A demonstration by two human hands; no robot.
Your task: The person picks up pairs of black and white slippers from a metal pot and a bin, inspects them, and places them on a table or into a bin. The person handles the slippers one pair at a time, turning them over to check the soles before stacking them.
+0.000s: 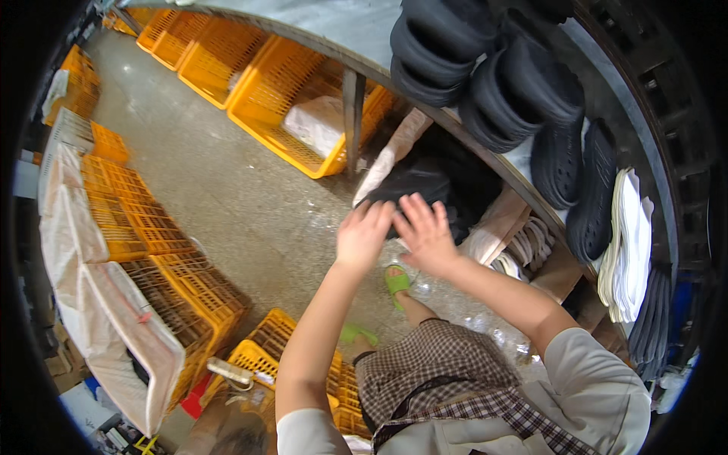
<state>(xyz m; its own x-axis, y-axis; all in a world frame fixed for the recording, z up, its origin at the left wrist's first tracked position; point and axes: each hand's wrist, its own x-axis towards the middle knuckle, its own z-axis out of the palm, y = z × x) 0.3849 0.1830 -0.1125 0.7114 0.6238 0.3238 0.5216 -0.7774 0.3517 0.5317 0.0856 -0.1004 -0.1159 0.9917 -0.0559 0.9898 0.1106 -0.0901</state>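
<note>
Left hand [364, 233] and right hand [431, 236], seen from above: both are open and unclasped, with nothing visible in either. The left fingers lie close together and the right fingers are fanned; the 2 hands nearly meet, though whether they touch cannot be told. Just beyond the fingertips is a black bag [415, 179], the thing nearest to both hands, lying in the dark space below the table's edge (contact between hand and bag cannot be judged from this angle). Pale sheeting [390, 158] borders the bag on its left side; to its lower right, pale curved pieces [523, 246] stand packed together.

Above and to the right, the table [326, 21] carries stacked black footwear [523, 87], 2 elongated black clogs [557, 163] beside them, and a pile of flat white pieces [626, 246]. Upper left of the hands, a yellow crate [265, 91] containing a white bundle [315, 125] stands on the floor [186, 163] in a row of similar crates. At far left, further yellow crates [136, 205] adjoin pale draped sheeting. Below the hands are green sandals [395, 280] and a checked garment [436, 360].
</note>
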